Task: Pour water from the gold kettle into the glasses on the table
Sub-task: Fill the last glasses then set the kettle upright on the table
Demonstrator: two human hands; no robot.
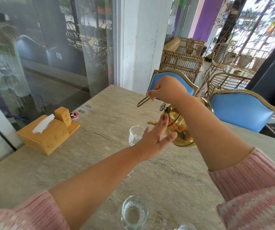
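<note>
Across the grey stone tabletop [53, 168] a person in pink knitted sleeves is reaching with both bare arms, and two blue chairs [239, 110] with gold trim are standing along the far edge. Near the left edge a wooden tissue box [48, 133] is sitting with a white tissue sticking out of its top. Toward the middle, the gold kettle [180, 128] is hanging above the tabletop, tilting over to the left so that its thin spout is pointing toward the nearest glass and its knobbed lid is facing left. Its wire handle is swinging up from the body, and the right hand [168, 90] is pinching that handle in a closed grip from above. The left hand [155, 135] is lying flat and open, fingers spread, with its fingertips resting against the lid side of the kettle and gripping nothing. Just left of that hand a clear far glass [136, 135] is standing upright, close under the spout. Closer to the person, a second near glass [134, 211] is standing upright at the bottom edge, and I cannot tell how much water either one is holding.
</note>
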